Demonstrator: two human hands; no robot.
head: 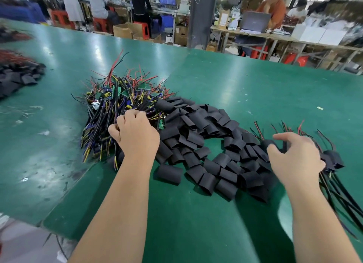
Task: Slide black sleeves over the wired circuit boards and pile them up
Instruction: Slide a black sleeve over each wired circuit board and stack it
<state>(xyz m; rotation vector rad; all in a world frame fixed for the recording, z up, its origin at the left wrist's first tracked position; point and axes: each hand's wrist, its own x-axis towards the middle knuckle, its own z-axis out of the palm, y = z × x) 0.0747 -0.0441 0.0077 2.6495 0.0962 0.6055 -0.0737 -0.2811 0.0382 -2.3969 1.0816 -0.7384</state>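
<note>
Where the green table runs toward a crowded workshop of benches, cartons and red stools, the left hand curls its fingers round wires in the heap of wired circuit boards — black sleeves lie just beside — and the right hand hovers, fingers loosely spread, at the sleeved pile.

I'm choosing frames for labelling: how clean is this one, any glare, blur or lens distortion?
Head view: pale glare streaks on the green table mat; the pile of short black sleeves and the left hand gripping wired circuit boards are sharp; the right hand is slightly smeared; background workers and corners blur; the wide lens bows the table's far edge.
</note>
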